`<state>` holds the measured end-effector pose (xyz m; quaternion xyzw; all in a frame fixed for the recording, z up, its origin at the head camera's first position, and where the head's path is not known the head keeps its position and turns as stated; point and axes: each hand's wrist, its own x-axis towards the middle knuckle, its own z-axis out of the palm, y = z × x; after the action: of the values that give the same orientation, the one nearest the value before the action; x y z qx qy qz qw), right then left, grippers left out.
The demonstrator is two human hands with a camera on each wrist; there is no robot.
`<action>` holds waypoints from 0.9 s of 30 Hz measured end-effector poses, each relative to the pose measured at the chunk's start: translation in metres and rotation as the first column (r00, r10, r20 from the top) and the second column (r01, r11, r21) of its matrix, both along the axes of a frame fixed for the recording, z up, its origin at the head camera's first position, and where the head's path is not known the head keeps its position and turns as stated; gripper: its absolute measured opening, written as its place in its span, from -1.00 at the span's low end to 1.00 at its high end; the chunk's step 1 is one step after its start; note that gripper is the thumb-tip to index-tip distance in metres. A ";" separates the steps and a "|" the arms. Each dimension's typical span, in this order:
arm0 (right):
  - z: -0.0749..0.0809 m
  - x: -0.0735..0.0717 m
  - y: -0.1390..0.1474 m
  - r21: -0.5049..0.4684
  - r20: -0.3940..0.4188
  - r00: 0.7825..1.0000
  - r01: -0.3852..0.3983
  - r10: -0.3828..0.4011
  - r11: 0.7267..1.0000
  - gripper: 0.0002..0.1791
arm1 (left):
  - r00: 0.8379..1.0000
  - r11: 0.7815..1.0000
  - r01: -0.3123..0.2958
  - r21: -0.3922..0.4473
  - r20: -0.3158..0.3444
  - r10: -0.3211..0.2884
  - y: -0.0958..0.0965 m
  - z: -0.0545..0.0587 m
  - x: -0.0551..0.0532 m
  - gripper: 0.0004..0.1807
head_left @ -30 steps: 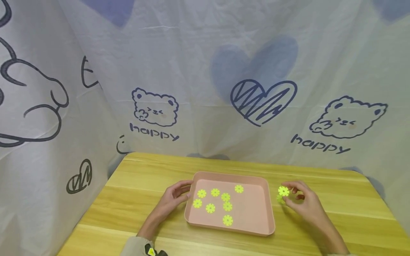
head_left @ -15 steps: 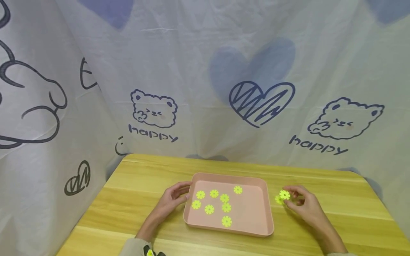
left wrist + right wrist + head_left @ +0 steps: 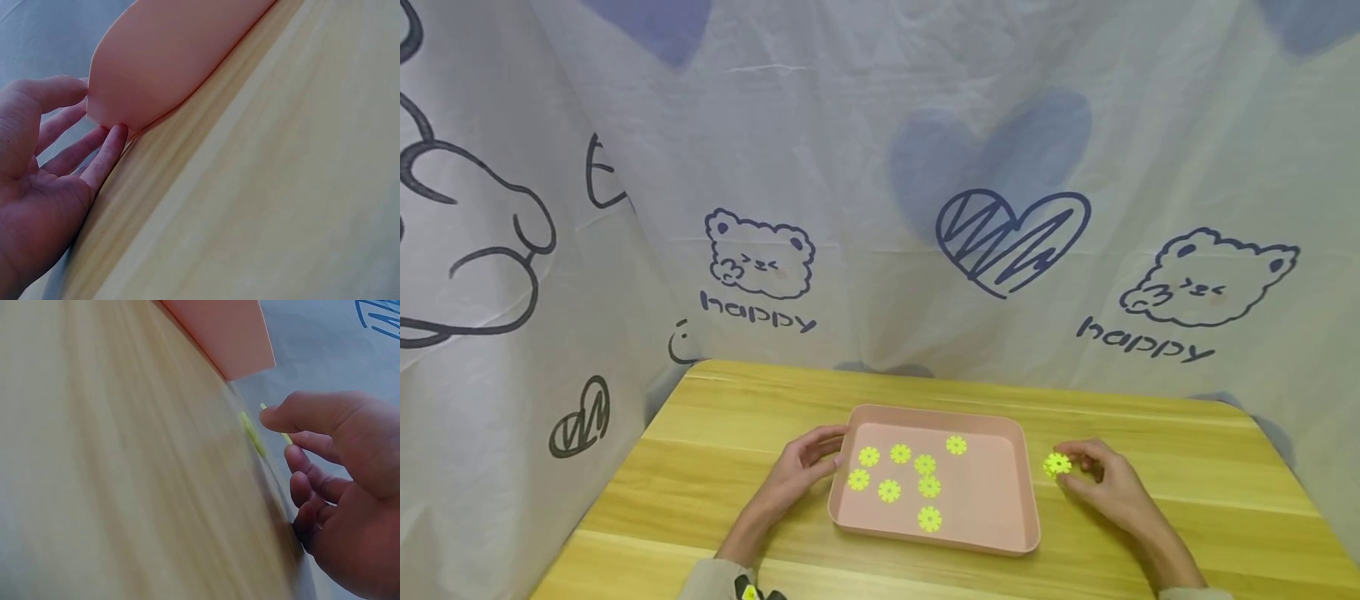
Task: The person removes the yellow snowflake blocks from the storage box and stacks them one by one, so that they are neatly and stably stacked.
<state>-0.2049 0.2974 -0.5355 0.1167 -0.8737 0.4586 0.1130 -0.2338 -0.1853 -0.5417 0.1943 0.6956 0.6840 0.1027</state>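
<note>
My right hand (image 3: 1112, 492) pinches a bright yellow-green snowflake disc (image 3: 1059, 463) between thumb and fingers, just right of the pink tray (image 3: 992, 500). Another snowflake disc (image 3: 253, 434) lies on the table below it; in the head view the held one mostly covers it. Seen from the right wrist, the held disc (image 3: 285, 437) is edge-on behind the thumb. My left hand (image 3: 801, 462) holds the tray's left side, its thumb tip at the rim. From the left wrist, other fingertips (image 3: 119, 132) rest against the outer wall. Several similar discs, one of them a disc (image 3: 929, 519) near the front wall, lie flat inside.
The tray sits on a wood-grain table (image 3: 760, 392) with rounded back corners. A white curtain (image 3: 865, 333) printed with hearts, bears and "happy" hangs behind the table and along its left side. A dark strap (image 3: 748, 588) shows at the left sleeve.
My right hand has moved slightly down with its disc, which lately shifted left over the disc on the table. My left hand and the tray have stayed in place.
</note>
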 end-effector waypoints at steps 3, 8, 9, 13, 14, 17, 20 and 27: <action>0.000 0.000 0.000 0.013 0.016 1.000 -0.002 0.002 1.000 -0.62 | 1.000 1.000 0.002 0.003 -0.002 -0.002 0.000 0.000 0.000 -0.46; 0.000 0.000 -0.001 0.041 0.023 1.000 -0.003 0.002 0.999 -0.63 | 1.000 1.000 0.003 0.012 -0.005 -0.003 0.000 -0.001 0.000 -0.46; -0.001 0.000 -0.001 0.045 0.024 1.000 -0.004 0.003 0.999 -0.64 | 1.000 1.000 0.004 0.013 -0.006 -0.004 0.000 -0.001 -0.001 -0.46; -0.002 0.000 -0.001 0.054 0.039 0.999 -0.014 0.011 0.998 -0.64 | 1.000 1.000 0.006 0.012 -0.008 -0.006 0.001 -0.001 -0.001 -0.46; -0.001 -0.001 -0.001 0.057 0.047 0.999 -0.012 0.010 0.998 -0.64 | 1.000 1.000 0.006 0.011 -0.008 -0.006 0.001 -0.001 -0.001 -0.46; -0.001 -0.002 0.000 0.067 0.069 0.998 -0.014 0.010 0.998 -0.64 | 1.000 1.000 0.006 0.011 -0.007 -0.006 0.001 -0.001 0.000 -0.46; 0.000 -0.003 0.000 0.078 0.085 0.996 -0.011 0.004 0.997 -0.63 | 1.000 1.000 0.004 0.015 -0.002 -0.004 0.001 0.000 0.000 -0.45; 0.000 -0.003 -0.001 0.092 0.117 0.993 -0.008 -0.003 0.996 -0.63 | 1.000 1.000 -0.015 0.003 0.001 0.015 0.001 -0.001 0.000 -0.46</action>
<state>-0.2083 0.2967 -0.5350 0.0958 -0.8990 0.4237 0.0553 -0.2342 -0.1844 -0.5428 0.1890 0.6959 0.6859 0.0977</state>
